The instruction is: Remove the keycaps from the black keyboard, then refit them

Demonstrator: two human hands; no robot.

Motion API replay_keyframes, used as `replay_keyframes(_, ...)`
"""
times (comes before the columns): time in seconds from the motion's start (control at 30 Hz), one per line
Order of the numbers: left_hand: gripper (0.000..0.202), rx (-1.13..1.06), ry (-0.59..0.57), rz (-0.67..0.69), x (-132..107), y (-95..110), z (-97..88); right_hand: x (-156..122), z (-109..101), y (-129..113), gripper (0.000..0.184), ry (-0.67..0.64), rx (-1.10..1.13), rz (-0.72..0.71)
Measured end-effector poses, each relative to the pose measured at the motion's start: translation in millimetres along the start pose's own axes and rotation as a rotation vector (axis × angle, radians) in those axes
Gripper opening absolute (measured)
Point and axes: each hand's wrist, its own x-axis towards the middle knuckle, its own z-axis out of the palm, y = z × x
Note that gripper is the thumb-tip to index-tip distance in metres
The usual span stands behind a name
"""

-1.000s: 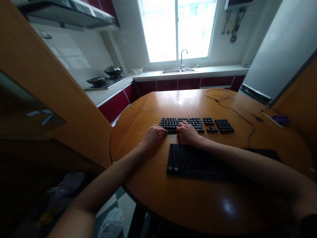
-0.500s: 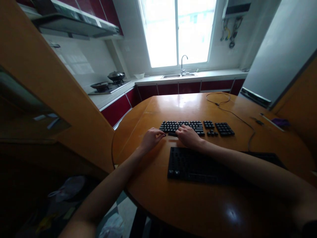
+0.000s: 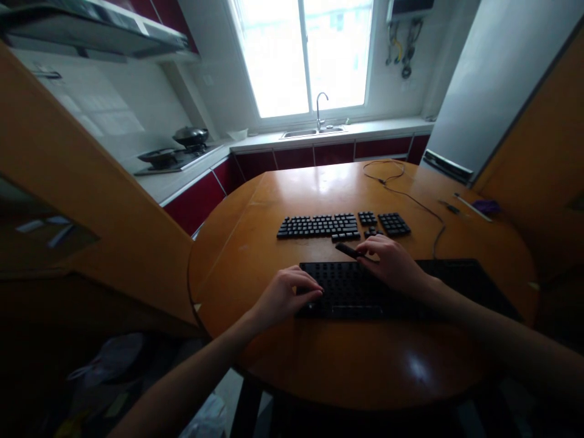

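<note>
The black keyboard base (image 3: 449, 286), its keycaps off over most of its face, lies near the front of the table. Over its left part, my left hand (image 3: 289, 291) is closed in a pinch on a small dark keycap (image 3: 322, 290), mostly hidden by the fingertips. Between the thumb and fingers of my right hand (image 3: 387, 258) is the long black space bar keycap (image 3: 347, 250), tilted above the base's upper edge. Behind both hands, loose keycaps (image 3: 317, 225) are laid out in keyboard order, with a number-pad block (image 3: 395, 224) at their right.
A round-ended wooden table (image 3: 237, 243) carries everything. A cable (image 3: 413, 199) curls behind the keyboard base. Toward the right edge lie a small dark tool (image 3: 451, 207), a thin white stick (image 3: 473, 207) and a purple cloth (image 3: 486, 207). Beyond are a sink (image 3: 303, 132) and a stove (image 3: 182, 159).
Both hands have come back from the keycap rows to above the keyboard base. My right hand has lifted the space bar off the table; my left hand has brought a small keycap. The view has shifted.
</note>
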Motion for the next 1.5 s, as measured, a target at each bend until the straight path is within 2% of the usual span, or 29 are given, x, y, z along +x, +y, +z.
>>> replay_keyframes(0.13, 0.007, 0.005, -0.073, 0.008, -2.4, 4.0, 5.9, -22.3, -1.8, 8.3, 0.009, -0.008, 0.030, 0.035)
replay_keyframes(0.27, 0.006, 0.037, -0.099, 0.025, -3.6, 6.1, 6.5, -33.5, -2.1, 7.3, 0.011, -0.030, 0.030, 0.027)
replay_keyframes(0.63, 0.006, 0.163, -0.069, 0.079, -12.3, 7.3, 6.3, -34.9, -0.6, -0.8, 0.010, -0.007, 0.038, -0.008)
replay_keyframes(0.97, 0.021, 0.401, 0.000, 0.241, -26.1, 11.1, 17.3, -39.1, -0.6, -11.1, 0.010, -0.011, 0.046, -0.046)
replay_keyframes(1.17, 0.017, 0.418, -0.027, 0.249, -26.8, 11.1, 17.3, -44.9, 3.3, -14.9, 0.012, -0.022, 0.073, -0.084)
replay_keyframes(1.3, 0.016, 0.427, 0.003, 0.239, -28.8, 7.6, 19.4, -48.5, 1.9, -21.1, 0.013, -0.067, 0.128, -0.074)
replay_keyframes(1.5, 0.016, 0.452, 0.025, 0.239, -32.8, 4.6, 20.5, -47.5, -4.2, -30.6, 0.017, -0.225, 0.283, -0.013)
